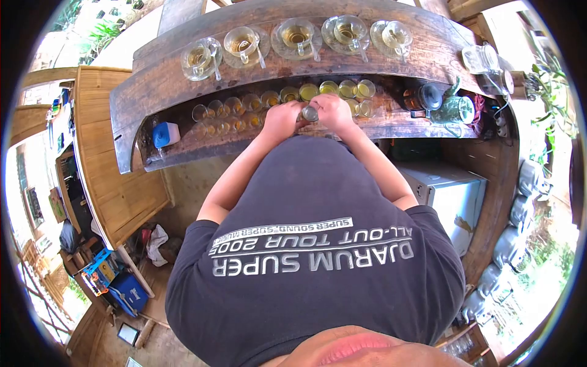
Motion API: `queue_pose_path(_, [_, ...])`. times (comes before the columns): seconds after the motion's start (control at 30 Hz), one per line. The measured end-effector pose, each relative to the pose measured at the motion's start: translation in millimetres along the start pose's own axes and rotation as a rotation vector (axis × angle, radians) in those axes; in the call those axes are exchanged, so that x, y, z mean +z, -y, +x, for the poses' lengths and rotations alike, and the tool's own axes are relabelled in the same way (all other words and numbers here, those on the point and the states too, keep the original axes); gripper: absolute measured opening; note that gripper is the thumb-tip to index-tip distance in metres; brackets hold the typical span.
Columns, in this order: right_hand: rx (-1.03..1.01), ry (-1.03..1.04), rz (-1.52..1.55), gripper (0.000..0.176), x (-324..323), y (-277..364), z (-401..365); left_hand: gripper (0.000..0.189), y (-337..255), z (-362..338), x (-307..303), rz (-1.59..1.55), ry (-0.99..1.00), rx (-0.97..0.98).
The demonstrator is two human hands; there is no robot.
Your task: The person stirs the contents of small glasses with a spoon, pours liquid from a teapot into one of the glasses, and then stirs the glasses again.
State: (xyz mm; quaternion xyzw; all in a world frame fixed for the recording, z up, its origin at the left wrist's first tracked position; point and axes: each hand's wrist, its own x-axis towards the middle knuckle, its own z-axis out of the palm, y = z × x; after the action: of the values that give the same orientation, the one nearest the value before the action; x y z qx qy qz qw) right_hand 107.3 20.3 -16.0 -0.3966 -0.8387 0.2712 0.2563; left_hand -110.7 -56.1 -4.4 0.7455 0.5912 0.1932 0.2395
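Note:
At the counter's inner edge, my left hand [283,121] is closed, its fingertips at the side of a small round-topped container [310,114]. My right hand [331,113] curls around the other side of the same container. Its greyish round end faces up, but its exact kind is too small to tell. Just beyond my hands, rows of small glass cups stand on the lower shelf. Amber liquid fills the cups on the left, such as one glass cup [251,102]. Yellow-green liquid shows in the cups on the right, such as another glass cup [348,89].
Along the raised wooden counter [165,67] stand several glass cups on saucers, including a middle teacup [297,35]. A blue-and-white box [166,134] sits at left. To the right are a glass pot [422,98], a green-tinted jar [457,109] and a grey cabinet [449,189].

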Motion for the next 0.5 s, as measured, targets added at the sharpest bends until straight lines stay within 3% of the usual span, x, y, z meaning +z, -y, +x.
queue_pose_path(0.13, [-0.062, 0.001, 0.004, 0.01, 0.3, 2.2, -7.3, 0.057, 5.8, -0.3, 3.6, -0.017, -0.083, 0.066])
queue_pose_path(0.5, [-0.042, -0.011, -0.014, 0.008, -2.1, -1.3, -2.4, 0.059, 3.8, -1.1, 3.5, -0.032, -0.046, 0.026])
